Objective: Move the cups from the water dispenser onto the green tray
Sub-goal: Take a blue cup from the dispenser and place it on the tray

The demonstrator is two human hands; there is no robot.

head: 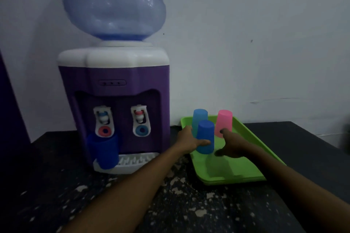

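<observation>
A purple and white water dispenser stands at the left with a dark blue cup upside down on its drip tray under the left tap. The green tray lies to its right. On it stand three inverted cups: a light blue cup at the back, a pink cup to its right, and a blue cup in front. My left hand is wrapped around the lower part of the blue cup. My right hand hovers beside it with fingers spread, holding nothing.
The dark speckled counter carries everything. A white wall rises right behind the tray and dispenser. A large blue water bottle sits on top of the dispenser. A dark purple object is at the far left edge.
</observation>
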